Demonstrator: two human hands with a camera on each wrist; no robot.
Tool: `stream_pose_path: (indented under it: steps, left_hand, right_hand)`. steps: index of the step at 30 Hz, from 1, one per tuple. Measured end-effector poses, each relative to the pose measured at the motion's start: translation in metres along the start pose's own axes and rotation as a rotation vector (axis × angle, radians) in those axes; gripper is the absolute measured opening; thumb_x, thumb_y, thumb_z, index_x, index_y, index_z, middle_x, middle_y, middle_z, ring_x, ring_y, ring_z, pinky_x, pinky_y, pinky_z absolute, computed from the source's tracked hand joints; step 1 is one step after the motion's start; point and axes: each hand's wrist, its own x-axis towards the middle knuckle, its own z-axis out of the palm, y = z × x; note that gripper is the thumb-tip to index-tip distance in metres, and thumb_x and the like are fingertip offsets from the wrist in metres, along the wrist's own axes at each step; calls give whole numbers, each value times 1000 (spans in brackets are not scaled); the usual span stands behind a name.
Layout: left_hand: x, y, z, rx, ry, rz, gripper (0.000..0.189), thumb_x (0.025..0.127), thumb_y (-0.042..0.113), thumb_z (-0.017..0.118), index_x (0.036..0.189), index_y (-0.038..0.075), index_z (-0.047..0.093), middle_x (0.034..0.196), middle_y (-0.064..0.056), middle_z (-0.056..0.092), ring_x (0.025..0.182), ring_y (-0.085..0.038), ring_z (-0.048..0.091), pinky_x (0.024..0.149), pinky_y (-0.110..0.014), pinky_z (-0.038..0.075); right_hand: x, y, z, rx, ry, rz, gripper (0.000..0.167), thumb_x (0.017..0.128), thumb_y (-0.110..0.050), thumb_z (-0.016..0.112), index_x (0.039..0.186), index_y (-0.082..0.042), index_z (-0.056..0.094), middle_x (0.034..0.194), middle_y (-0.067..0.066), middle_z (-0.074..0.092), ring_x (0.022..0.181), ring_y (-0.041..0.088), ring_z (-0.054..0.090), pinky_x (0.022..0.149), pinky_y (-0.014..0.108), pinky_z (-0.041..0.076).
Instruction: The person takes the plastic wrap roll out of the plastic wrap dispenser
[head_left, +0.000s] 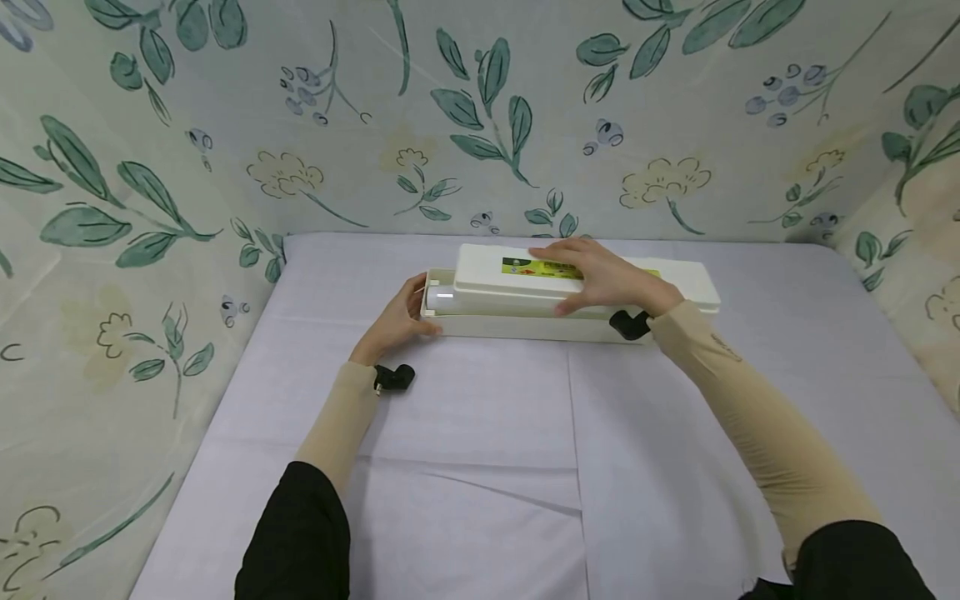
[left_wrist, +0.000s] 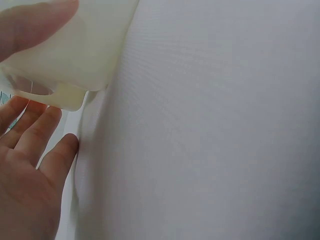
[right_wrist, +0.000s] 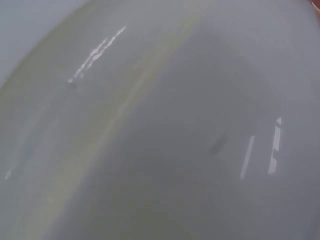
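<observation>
A long white cling-film-style dispenser box (head_left: pixel 517 327) lies across the far part of the table. Its white lid (head_left: pixel 480 271), with a yellow-green label (head_left: pixel 521 267), sits on top, shifted right of the base's left end. There the end of a pale roll (head_left: pixel 440 298) shows inside. My left hand (head_left: pixel 397 325) holds the base's left end, thumb at the front and fingers at the end wall; its thumb crosses the pale plastic box wall (left_wrist: pixel 87 55) in the left wrist view. My right hand (head_left: pixel 611 279) grips the lid from above, thumb along its front. The right wrist view holds only a blurred glossy surface (right_wrist: pixel 175 125).
A white cloth (head_left: pixel 480 417) with creases covers the table. Behind and at both sides hangs a floral curtain (head_left: pixel 360 117), close to the box's back. Black wrist cameras (head_left: pixel 395 377) sit on both wrists, the right one near the box front.
</observation>
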Motion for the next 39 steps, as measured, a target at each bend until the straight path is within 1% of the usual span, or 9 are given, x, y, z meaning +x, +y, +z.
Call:
stream_pose_path:
  steps: [9,16,23,28,36,39]
  left_hand:
    - [1,0,-1,-10,-6,-5,102,72,-11,76,151,6,15,155,-13,23,142,-25,21,114,-35,19]
    - [0,3,-1,-8,-15,-11,104,72,-11,76,152,7,13,156,-13,19,143,-26,17,114,-37,16]
    - [-1,3,-1,10,-8,-15,102,72,-11,76,151,8,16,155,-11,22,142,-24,20,114,-36,20]
    - [-2,3,0,13,-3,0,101,72,-10,76,151,7,16,155,-12,23,142,-25,21,114,-37,20]
    - [-2,3,-1,13,-5,-8,101,72,-10,76,151,8,15,155,-12,22,142,-25,20,114,-37,20]
    - [-1,3,-1,14,-10,-17,101,73,-9,76,152,8,15,156,-12,21,142,-25,19,114,-36,19]
  right_hand:
    - [-11,12,-3,-2,10,30,95,70,-32,85,150,-20,34,149,12,34,134,34,24,105,60,23]
    - [-21,21,-5,5,20,67,95,71,-30,85,150,-19,34,149,15,33,133,36,24,104,60,23]
    - [-29,28,-5,2,28,95,94,72,-30,84,150,-19,34,148,15,33,131,35,27,99,57,28]
    - [-35,32,-8,-7,31,110,93,73,-30,83,150,-18,34,148,16,33,131,36,26,100,59,27]
    - [-46,42,-11,-5,44,135,94,72,-28,84,150,-17,34,148,16,34,130,35,27,98,56,28]
    - [-50,45,-12,-9,43,147,94,72,-27,84,150,-17,33,148,17,33,130,37,26,99,58,27]
